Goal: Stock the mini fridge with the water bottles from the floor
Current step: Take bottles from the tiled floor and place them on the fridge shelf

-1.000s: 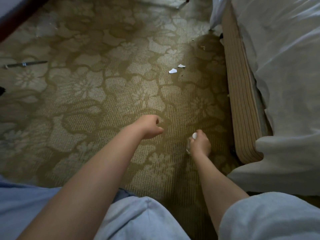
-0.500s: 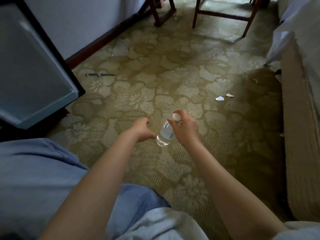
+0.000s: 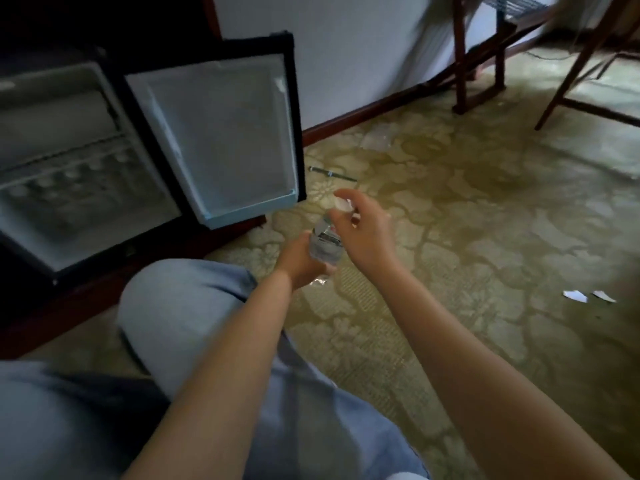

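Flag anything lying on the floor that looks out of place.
Two white paper scraps lie on the carpet at right, and a thin dark rod lies near the open fridge door. Both look like stray litter.

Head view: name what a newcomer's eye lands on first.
A clear plastic water bottle is held mid-frame above the patterned carpet, the left hand gripping its base, the right hand at its white cap. At left, the black mini fridge stands open, its white-lined door swung out.

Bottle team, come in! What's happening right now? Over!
Left hand grips water bottle low. Right hand at its cap, grip unclear. Mini fridge open, nothing between it and bottle.
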Motion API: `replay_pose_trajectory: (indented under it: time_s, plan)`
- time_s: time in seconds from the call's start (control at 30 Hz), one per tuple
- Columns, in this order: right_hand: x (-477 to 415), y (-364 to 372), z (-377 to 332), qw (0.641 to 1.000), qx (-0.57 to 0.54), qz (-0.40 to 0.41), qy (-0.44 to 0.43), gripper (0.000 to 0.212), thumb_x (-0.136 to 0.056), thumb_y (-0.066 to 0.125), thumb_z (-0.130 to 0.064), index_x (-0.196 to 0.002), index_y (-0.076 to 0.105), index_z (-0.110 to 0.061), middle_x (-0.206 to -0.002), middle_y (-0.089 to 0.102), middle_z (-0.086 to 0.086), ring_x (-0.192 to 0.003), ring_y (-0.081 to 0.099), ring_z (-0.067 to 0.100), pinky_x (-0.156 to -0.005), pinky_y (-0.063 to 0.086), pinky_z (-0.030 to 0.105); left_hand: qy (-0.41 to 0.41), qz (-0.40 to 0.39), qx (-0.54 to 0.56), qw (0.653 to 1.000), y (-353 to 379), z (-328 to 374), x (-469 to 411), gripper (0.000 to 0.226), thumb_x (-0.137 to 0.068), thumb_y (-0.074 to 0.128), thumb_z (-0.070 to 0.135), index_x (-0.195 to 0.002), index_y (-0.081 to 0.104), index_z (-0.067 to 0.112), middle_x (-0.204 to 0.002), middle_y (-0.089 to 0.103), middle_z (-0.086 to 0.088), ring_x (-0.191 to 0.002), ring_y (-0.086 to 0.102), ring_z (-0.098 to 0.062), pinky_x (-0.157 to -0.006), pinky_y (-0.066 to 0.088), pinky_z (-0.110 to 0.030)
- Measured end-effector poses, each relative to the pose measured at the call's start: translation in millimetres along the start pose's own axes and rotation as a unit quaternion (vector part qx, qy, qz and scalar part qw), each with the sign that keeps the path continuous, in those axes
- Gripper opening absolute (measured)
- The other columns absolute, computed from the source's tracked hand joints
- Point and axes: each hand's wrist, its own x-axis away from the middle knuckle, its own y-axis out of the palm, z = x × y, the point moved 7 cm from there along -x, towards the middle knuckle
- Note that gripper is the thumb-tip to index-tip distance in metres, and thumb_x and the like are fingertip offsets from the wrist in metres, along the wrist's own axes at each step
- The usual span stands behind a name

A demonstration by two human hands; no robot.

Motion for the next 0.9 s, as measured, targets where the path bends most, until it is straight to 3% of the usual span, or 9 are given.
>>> replay_pose_trajectory:
  time_s: [0.07,0.17,0.33,0.5,0.6,0.7,0.83,0.9]
  plan:
    - [-10,21,-24,0.999,-0.029,0.004,-0.022,0.029,-0.088,0.066,-0.023,-0.117,0.063,-0.021,-0.098,0.061,-0.009,-0.086,0.057,0.007,-0.081,0.049,0.026,-0.004,0.064,0.034,0.997,-33,-7,3,0.034,-0.07,0.074,0.002,-0.064,0.053,0.027,-0.068,0.058,0.008,-0.069,0.057,-0.012,-0.059,0.043,-0.02]
    - [-21,47,-57,0.995,-0.098,-0.001,-0.028,0.033,-0.085,0.069,-0.02,-0.117,0.061,-0.018,-0.098,0.06,-0.009,-0.09,0.057,0.007,-0.079,0.047,0.02,-0.014,0.144,0.054,0.988,-79,-15,6,0.027,-0.068,0.077,0.007,-0.077,0.055,0.021,-0.086,0.064,-0.001,-0.083,0.06,-0.017,-0.074,0.047,-0.03]
    - [-34,95,-105,0.989,-0.14,-0.035,-0.045,0.04,-0.083,0.072,-0.025,-0.119,0.057,-0.016,-0.101,0.062,-0.007,-0.096,0.059,0.01,-0.078,0.047,0.018,-0.021,0.245,0.081,0.966,-149,-40,8,0.033,-0.068,0.077,0.014,-0.093,0.057,0.013,-0.091,0.064,0.0,-0.084,0.062,-0.018,-0.06,0.042,-0.021]
    - [-39,158,-151,0.978,-0.162,-0.117,-0.055,0.032,-0.087,0.067,-0.027,-0.114,0.052,-0.02,-0.103,0.059,-0.007,-0.098,0.059,0.013,-0.081,0.05,0.027,-0.027,0.307,0.016,0.951,-217,-63,21,0.031,-0.073,0.075,0.026,-0.095,0.056,0.015,-0.091,0.058,0.007,-0.082,0.052,-0.009,-0.059,0.034,-0.011]
    - [-35,200,-180,0.971,-0.157,-0.168,-0.069,0.035,-0.089,0.063,-0.029,-0.119,0.05,-0.016,-0.107,0.057,-0.004,-0.1,0.057,0.014,-0.082,0.048,0.029,-0.053,0.35,-0.003,0.935,-252,-89,40,0.028,-0.076,0.071,0.029,-0.096,0.06,0.013,-0.086,0.057,0.007,-0.082,0.053,-0.011,-0.061,0.033,-0.021]
    - [-27,240,-206,0.963,-0.15,-0.207,-0.086,0.034,-0.089,0.064,-0.032,-0.116,0.05,-0.016,-0.106,0.06,-0.002,-0.098,0.058,0.016,-0.08,0.048,0.031,-0.085,0.378,0.007,0.922,-281,-117,63,0.025,-0.076,0.07,0.029,-0.091,0.058,0.013,-0.083,0.057,0.005,-0.081,0.055,-0.014,-0.053,0.032,-0.021]
    - [-4,297,-233,0.945,-0.145,-0.28,-0.09,0.037,-0.086,0.067,-0.036,-0.115,0.051,-0.019,-0.11,0.062,0.0,-0.098,0.061,0.016,-0.087,0.052,0.039,-0.127,0.425,0.052,0.895,-308,-162,103,0.036,-0.072,0.077,0.029,-0.098,0.057,0.012,-0.092,0.061,0.002,-0.086,0.058,-0.016,-0.064,0.045,-0.027]
    - [15,323,-244,0.932,-0.147,-0.319,-0.092,0.045,-0.084,0.069,-0.037,-0.121,0.05,-0.019,-0.115,0.062,0.0,-0.1,0.061,0.014,-0.089,0.052,0.037,-0.148,0.453,0.079,0.876,-318,-189,125,0.037,-0.07,0.078,0.028,-0.098,0.059,0.013,-0.094,0.064,0.0,-0.089,0.061,-0.019,-0.071,0.048,-0.031]
